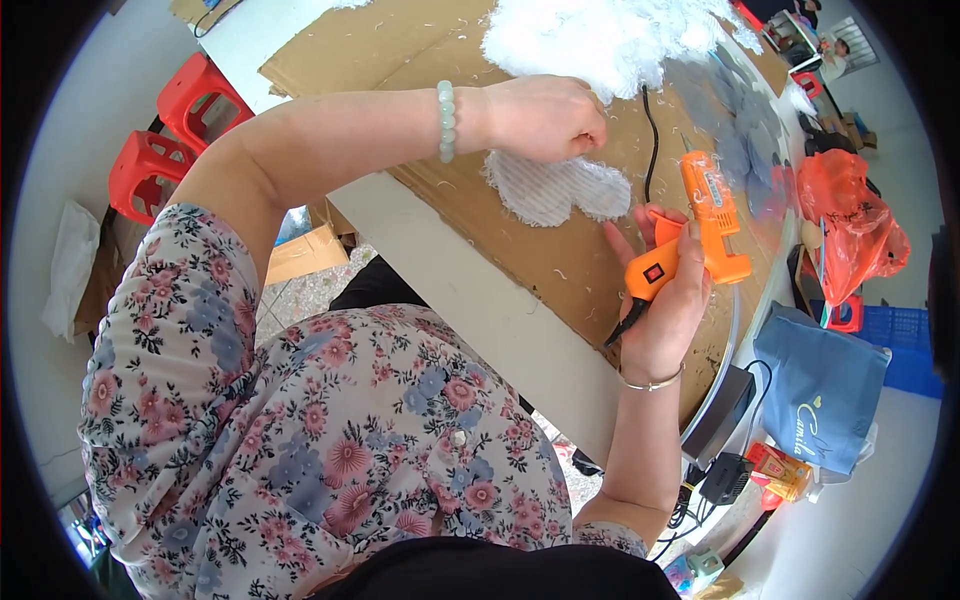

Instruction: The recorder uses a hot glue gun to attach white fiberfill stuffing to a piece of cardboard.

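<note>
In the head view, the white surface point(470, 300) is carrying cardboard point(560, 262), on which a white lobed pad point(555, 190) is lying. Fluff point(590, 45) is heaping up beyond the pad. To the pad's right, the right hand point(665, 315) is gripping an orange glue gun point(716, 240), its nozzle pointing away from the person. The left hand point(545, 118) is curling closed at the pad's far edge; whether it is pinching anything, I cannot tell. A black cord point(653, 140) is running right of the pad.

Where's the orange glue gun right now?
In the head view, the orange glue gun is right of the middle, held in the right hand over the cardboard, just right of the white lobed piece.
</note>
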`<state>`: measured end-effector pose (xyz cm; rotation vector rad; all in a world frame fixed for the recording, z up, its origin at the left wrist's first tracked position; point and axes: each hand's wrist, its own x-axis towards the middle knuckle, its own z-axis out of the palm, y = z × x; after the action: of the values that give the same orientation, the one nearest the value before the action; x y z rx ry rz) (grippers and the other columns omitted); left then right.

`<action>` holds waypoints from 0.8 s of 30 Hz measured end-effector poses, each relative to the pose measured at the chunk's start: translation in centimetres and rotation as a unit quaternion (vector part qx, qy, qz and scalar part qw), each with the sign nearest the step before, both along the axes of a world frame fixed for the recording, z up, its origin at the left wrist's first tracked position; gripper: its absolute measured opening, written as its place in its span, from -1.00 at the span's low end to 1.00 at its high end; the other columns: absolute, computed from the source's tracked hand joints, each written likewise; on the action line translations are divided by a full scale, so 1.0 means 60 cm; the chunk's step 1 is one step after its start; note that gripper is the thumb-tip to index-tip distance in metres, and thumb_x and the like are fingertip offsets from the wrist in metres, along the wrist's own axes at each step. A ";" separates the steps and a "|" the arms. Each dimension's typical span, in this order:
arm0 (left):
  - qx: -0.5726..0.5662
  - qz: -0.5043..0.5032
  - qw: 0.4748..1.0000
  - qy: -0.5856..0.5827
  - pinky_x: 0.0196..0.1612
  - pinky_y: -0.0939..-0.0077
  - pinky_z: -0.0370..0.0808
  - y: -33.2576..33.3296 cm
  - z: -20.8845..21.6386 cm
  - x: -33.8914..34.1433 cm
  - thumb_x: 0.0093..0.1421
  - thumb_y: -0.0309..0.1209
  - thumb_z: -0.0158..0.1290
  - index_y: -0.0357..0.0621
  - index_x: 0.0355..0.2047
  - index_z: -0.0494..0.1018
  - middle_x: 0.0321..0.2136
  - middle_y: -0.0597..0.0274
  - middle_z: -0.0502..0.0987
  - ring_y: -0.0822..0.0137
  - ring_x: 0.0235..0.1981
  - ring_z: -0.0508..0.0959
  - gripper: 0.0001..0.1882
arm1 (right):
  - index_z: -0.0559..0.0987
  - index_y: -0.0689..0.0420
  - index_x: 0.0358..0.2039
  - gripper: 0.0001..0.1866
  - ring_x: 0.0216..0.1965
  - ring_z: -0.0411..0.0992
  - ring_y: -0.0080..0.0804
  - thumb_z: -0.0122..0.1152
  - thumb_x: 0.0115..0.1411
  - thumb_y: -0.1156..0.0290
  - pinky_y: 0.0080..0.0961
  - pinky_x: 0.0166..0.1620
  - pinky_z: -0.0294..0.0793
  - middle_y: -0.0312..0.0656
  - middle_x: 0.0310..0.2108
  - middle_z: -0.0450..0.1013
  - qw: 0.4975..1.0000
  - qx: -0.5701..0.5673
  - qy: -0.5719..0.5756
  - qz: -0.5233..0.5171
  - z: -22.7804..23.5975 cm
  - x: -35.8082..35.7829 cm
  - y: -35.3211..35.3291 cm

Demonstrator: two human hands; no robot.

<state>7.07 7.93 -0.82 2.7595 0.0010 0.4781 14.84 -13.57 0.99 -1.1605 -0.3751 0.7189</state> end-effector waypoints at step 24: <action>0.160 -0.102 0.979 -0.069 -0.29 0.28 0.43 -0.041 0.029 -0.002 -0.10 -0.45 0.04 -0.17 -0.56 0.50 -0.63 0.23 0.47 0.22 -0.38 0.48 -0.91 | 0.39 0.20 -0.13 -0.70 -0.13 0.41 -0.36 -0.11 0.31 0.23 -0.02 0.03 0.41 -0.12 -0.23 0.42 1.000 -0.001 0.006 0.001 -0.010 0.026 0.002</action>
<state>6.94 5.48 0.95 2.9840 -0.4252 0.6631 16.43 -13.44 0.41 -1.1580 -0.3657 0.7275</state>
